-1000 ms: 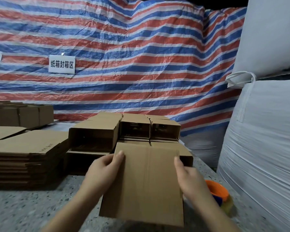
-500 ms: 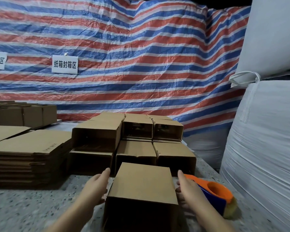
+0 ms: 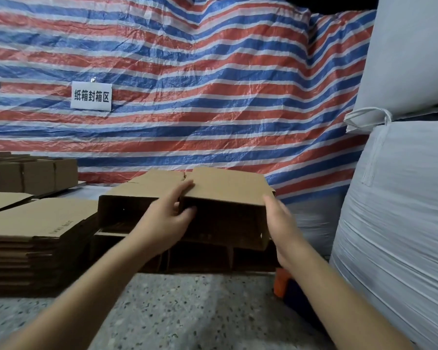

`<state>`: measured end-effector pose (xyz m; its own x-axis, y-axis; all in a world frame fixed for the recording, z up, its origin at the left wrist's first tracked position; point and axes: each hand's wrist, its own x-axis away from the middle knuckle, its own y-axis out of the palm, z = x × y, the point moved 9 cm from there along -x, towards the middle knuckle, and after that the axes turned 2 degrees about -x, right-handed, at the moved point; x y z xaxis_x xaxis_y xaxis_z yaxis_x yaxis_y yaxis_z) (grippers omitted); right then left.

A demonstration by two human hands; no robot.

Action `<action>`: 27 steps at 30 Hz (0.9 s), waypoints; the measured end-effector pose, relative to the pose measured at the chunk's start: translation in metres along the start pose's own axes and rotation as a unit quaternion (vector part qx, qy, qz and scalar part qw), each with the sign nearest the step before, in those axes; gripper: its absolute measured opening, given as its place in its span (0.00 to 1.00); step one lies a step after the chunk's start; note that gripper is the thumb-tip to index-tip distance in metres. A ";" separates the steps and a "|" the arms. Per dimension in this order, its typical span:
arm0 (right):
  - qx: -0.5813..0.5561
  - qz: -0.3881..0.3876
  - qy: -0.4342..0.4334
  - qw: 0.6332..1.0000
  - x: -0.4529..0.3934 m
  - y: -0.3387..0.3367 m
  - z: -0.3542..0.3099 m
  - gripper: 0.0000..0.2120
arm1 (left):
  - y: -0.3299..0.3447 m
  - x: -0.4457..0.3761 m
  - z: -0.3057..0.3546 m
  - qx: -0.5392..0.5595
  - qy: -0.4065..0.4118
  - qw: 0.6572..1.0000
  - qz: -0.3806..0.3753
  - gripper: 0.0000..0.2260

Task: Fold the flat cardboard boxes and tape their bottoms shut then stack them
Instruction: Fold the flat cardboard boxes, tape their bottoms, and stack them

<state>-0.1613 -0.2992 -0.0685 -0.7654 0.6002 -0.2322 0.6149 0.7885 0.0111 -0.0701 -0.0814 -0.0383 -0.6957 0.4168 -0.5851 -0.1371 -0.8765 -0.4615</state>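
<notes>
A folded cardboard box (image 3: 225, 195) was held at about 12 o'clock from the hands, its open mouth facing the camera, on the upper tier of the stacked boxes (image 3: 137, 198). Its left edge was gripped by the left hand (image 3: 171, 218), fingers on top and thumb curled inside. The right hand (image 3: 281, 223) was pressed flat against its right wall, fingers straight. Flat cardboard (image 3: 36, 228) was piled at 9 o'clock on the speckled table (image 3: 175, 311).

A speckled terrazzo counter (image 3: 187, 311) carries a stack of flat cardboard sheets (image 3: 36, 238) at 9 o'clock, folded boxes (image 3: 127, 210) at 12 o'clock, and an orange tape dispenser (image 3: 281, 281) at 3 o'clock.
</notes>
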 end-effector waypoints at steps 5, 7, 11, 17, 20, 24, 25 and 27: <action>0.021 -0.013 0.028 0.999 -0.073 0.023 0.000 0.16 | 0.004 -0.077 -0.035 -0.120 0.035 0.992 0.026 0.22; 0.020 0.000 0.047 0.999 -0.097 0.030 0.011 0.12 | 0.007 -0.095 -0.047 -0.170 0.039 0.984 0.021 0.21; 0.000 0.003 0.079 0.997 -0.133 0.041 0.040 0.12 | 0.023 -0.114 -0.067 -0.253 0.063 0.965 -0.016 0.20; 0.000 -0.013 0.109 0.994 -0.161 0.057 0.078 0.14 | 0.037 -0.124 -0.088 -0.369 0.107 0.923 -0.014 0.17; 0.006 -0.016 0.112 0.994 -0.169 0.064 0.092 0.16 | 0.042 -0.124 -0.095 -0.433 0.111 0.894 -0.003 0.15; 0.022 -0.011 0.104 0.994 -0.170 0.067 0.098 0.18 | 0.043 -0.122 -0.099 -0.454 0.097 0.885 0.014 0.15; 0.019 -0.013 0.100 0.995 -0.170 0.068 0.097 0.18 | 0.043 -0.123 -0.100 -0.456 0.093 0.885 0.015 0.14; 0.009 -0.023 0.102 0.994 -0.171 0.070 0.095 0.19 | 0.041 -0.125 -0.101 -0.449 0.083 0.890 0.016 0.14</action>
<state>0.0304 -0.3592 -0.1208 -0.8147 0.5791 -0.0302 0.5796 0.8148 -0.0134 0.0825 -0.1455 -0.0515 -0.5648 0.4910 -0.6633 0.5510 -0.3741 -0.7460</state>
